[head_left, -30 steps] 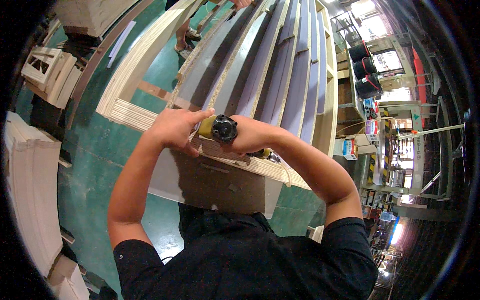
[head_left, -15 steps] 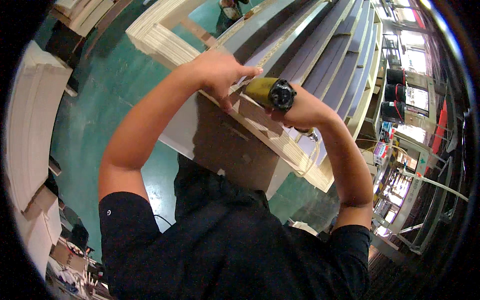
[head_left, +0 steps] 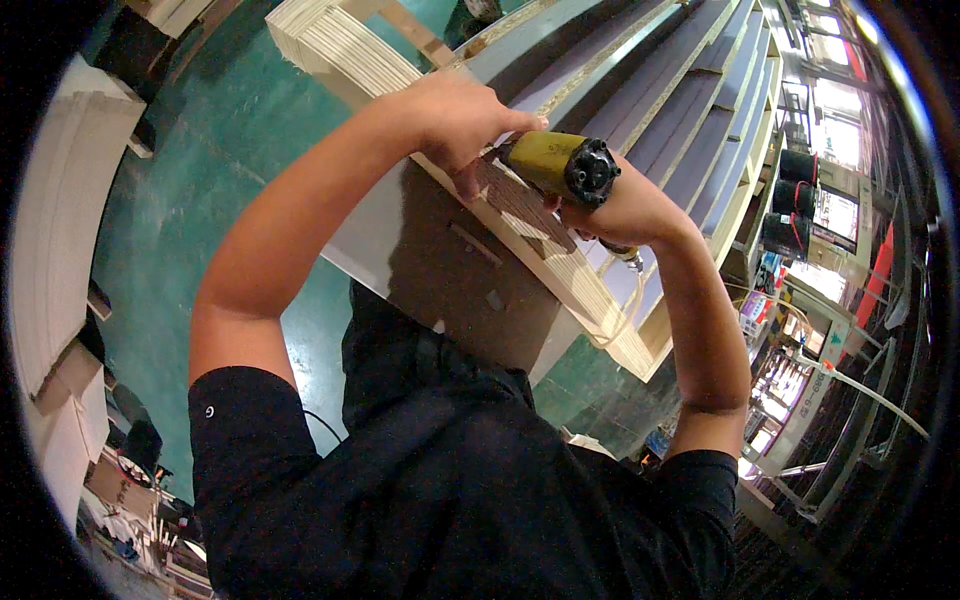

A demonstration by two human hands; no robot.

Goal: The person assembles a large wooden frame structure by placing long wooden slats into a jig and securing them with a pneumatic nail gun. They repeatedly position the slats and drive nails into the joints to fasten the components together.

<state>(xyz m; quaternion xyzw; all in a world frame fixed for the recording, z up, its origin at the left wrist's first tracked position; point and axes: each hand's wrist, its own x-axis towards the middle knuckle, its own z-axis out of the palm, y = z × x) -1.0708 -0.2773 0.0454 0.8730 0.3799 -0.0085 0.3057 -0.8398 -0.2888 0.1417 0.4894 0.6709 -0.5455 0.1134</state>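
Observation:
My right hand (head_left: pixel 625 205) is wrapped round a yellow air nail gun (head_left: pixel 545 160) with a black end cap, its nose toward my left hand. A metal hose fitting shows below the grip. My left hand (head_left: pixel 455 115) grips the near rail of a pale wooden frame (head_left: pixel 350 70), index finger stretched toward the gun's nose and thumb down over the rail. The gun and both hands hide the spot where the nose meets the wood. Long grey-violet boards (head_left: pixel 640 110) with raw chipboard edges stand side by side within the frame.
A pale air hose (head_left: pixel 632 305) hangs over the frame's near right corner. Stacked pale boards (head_left: pixel 70 240) stand at the left on a green floor (head_left: pixel 200 180). Several black drums (head_left: pixel 790 195) and metal racks line the right side.
Both hands and the nail gun have shifted a little up and to the right in the picture. The frame appears slightly shifted too. My right hand keeps its hold.

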